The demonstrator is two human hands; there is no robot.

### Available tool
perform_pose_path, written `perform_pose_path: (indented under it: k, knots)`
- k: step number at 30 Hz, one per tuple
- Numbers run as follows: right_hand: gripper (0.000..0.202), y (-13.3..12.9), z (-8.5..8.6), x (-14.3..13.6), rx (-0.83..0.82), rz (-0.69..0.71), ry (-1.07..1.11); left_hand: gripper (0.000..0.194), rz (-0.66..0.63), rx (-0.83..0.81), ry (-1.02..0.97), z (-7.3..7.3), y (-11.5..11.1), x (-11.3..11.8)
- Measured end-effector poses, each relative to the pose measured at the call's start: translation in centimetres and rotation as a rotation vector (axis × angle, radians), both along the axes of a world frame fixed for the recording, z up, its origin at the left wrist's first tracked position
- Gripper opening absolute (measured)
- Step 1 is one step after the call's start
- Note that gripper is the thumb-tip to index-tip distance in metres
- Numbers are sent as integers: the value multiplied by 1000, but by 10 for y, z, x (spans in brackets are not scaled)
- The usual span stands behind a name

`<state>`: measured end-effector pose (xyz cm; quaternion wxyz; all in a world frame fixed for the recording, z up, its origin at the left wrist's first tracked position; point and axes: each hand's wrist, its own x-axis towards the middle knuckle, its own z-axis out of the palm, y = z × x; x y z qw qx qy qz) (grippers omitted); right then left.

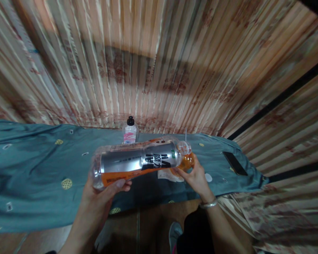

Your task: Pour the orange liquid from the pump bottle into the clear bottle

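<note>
A large clear bottle (137, 160) with a silver and orange label lies nearly level in the air, its mouth to the right. My left hand (103, 194) is wrapped round its base end at the left. By the bottle's mouth, my right hand (194, 176) grips a small container with orange liquid (187, 162); the large bottle's open mouth is over the container's top. Part of the container is hidden behind the bottle and my fingers. A whitish packet or sheet (169, 175) lies on the cloth under the bottle's neck.
A small clear bottle with a black cap (130, 130) stands behind on the teal cloth (42, 169). A black phone (234, 163) lies at the right, and a white round piece (208, 177) is beside my right wrist. Patterned curtains (148, 70) hang behind and at the right.
</note>
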<state>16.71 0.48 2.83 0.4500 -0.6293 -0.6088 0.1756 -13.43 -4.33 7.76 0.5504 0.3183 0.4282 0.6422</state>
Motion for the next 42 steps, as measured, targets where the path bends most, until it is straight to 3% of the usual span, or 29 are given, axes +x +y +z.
perform_pose_path:
  k: [17, 42]
  knots:
    - [76, 0, 1, -1, 24, -2, -4, 33, 56, -22, -25, 16, -9, 10]
    - [78, 0, -2, 1, 23, 1, -5, 46, 49, 19, -63, 8, -9, 5]
